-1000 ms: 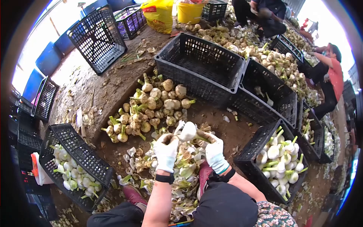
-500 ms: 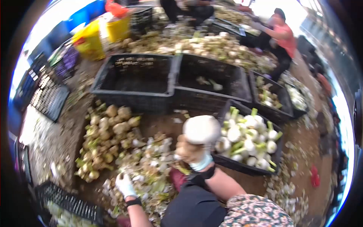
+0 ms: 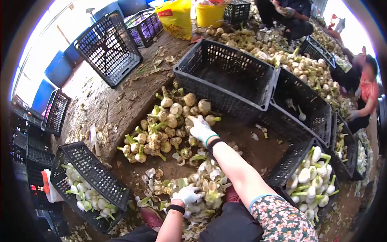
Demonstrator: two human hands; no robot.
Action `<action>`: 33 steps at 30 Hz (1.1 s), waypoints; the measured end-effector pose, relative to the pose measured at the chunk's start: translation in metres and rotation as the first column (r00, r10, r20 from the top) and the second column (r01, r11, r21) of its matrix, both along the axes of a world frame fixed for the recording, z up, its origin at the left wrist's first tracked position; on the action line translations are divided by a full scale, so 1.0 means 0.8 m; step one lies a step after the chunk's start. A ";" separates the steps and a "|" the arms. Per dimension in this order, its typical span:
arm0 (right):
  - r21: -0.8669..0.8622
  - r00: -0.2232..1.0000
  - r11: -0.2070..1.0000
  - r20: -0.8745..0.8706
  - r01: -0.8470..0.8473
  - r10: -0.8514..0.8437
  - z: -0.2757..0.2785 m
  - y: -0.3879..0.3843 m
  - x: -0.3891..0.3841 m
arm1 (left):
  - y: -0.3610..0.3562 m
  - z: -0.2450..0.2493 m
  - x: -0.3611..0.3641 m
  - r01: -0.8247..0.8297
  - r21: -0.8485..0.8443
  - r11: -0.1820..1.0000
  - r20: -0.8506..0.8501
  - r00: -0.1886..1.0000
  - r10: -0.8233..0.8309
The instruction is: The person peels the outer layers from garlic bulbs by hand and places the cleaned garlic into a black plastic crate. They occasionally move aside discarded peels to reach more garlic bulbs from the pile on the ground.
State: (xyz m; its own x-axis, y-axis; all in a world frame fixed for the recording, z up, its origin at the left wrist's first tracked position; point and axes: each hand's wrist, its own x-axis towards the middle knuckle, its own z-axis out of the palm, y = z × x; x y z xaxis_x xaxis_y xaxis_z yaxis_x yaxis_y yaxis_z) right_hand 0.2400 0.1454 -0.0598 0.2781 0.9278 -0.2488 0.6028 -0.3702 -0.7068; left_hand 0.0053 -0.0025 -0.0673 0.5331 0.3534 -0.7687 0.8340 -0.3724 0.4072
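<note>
My right hand (image 3: 202, 130), in a white glove with a dark wristband, reaches to the right side of a heap of untrimmed garlic bulbs (image 3: 164, 125). Its fingers stretch over the bulbs and touch them, with no bulb lifted. Low in the middle, my left hand (image 3: 188, 195), gloved in white too, hovers at a pile of garlic skins and leaves (image 3: 209, 183). Its fingers are spread and I see nothing held in them. Cleaned white garlic bulbs (image 3: 310, 177) with green stems fill a black crate (image 3: 282, 165) on my right.
Another tilted crate (image 3: 90, 165) of cleaned garlic stands at lower left. Two large black crates (image 3: 225, 89) (image 3: 298, 115) line the far side. An upright crate (image 3: 107, 48) and a yellow bucket (image 3: 209, 15) stand farther back. Two people (image 3: 365, 86) sit by the larger garlic heap.
My right hand has gone from beside the crate of cleaned garlic, where it held a white bulb, to the untrimmed heap. The view has turned left. My left hand stays near the skins.
</note>
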 end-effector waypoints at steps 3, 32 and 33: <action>-0.054 0.997 0.998 -0.070 -0.017 0.013 0.007 0.017 -0.013 | 0.027 0.042 0.004 -0.248 -0.063 0.967 0.279 0.926 0.256; 0.029 0.394 0.969 -0.916 0.245 -0.072 0.108 -0.220 -0.038 | 0.001 0.070 0.076 -0.642 -0.560 0.523 0.773 -0.180 0.608; 0.029 0.394 0.969 -0.916 0.245 -0.073 0.104 -0.221 -0.034 | 0.000 0.077 0.075 -0.644 -0.534 0.547 0.785 -0.139 0.603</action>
